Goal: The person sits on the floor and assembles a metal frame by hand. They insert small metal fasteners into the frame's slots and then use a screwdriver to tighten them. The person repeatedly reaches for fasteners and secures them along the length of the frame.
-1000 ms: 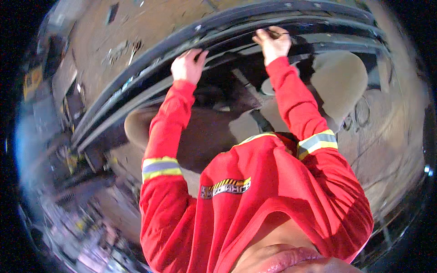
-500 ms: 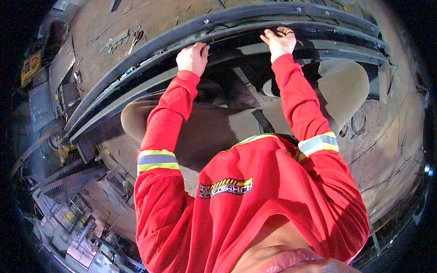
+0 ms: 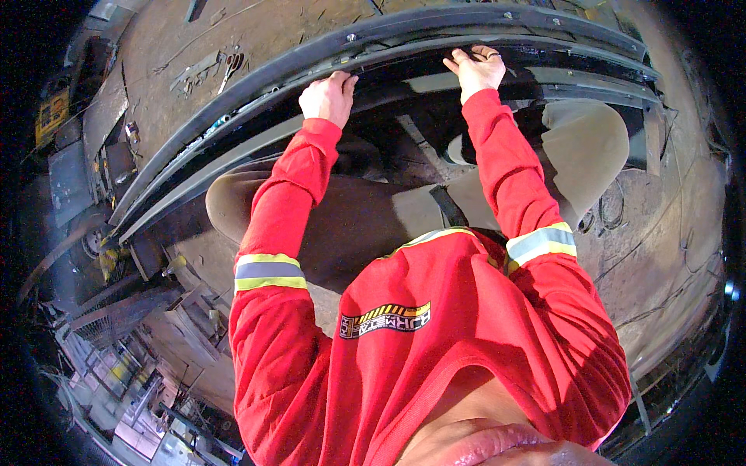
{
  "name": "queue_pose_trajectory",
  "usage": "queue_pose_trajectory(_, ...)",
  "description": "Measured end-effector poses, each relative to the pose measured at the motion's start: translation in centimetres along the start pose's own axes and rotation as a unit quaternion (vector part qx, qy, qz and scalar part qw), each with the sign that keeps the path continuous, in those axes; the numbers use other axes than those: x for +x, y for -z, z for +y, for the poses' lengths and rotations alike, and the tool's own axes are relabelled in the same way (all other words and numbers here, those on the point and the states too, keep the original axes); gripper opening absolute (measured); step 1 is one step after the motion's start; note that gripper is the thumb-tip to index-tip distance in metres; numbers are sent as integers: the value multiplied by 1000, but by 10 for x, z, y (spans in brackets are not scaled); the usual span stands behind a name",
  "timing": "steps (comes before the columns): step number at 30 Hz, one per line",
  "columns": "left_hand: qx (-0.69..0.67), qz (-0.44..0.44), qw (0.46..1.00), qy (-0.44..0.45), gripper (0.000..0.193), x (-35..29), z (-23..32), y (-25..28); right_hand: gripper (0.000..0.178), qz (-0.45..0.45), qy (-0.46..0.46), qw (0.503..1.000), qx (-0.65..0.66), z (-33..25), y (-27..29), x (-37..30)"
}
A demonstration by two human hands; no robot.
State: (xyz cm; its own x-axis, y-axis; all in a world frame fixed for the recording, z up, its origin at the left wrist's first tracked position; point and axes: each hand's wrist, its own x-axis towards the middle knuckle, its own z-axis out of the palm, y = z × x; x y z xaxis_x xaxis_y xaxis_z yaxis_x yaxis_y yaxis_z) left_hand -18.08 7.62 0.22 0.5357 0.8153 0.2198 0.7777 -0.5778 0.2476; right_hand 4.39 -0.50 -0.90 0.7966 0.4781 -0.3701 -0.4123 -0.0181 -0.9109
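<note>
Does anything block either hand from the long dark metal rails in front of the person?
Nothing visible does. The left hand and right hand are both right at the metal rails, with no loose object showing between. Whether the fingers actually touch is unclear.

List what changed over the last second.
The left hand has shifted slightly up the picture, fingers drawn closer together, though the view shifted too. No hold visibly gained or released. The right hand, like the left, stays at the long curved rails.
</note>
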Motion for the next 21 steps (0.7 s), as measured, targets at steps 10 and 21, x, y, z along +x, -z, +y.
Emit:
queue_pose_trajectory(10,136,-71,986,70,35,12,23,25,35,14,1,1000,22,-1,1,1)
queue_pose_trajectory(21,83,113,976,-167,41,24,13,13,51,15,-60,980,189,15,1,-3)
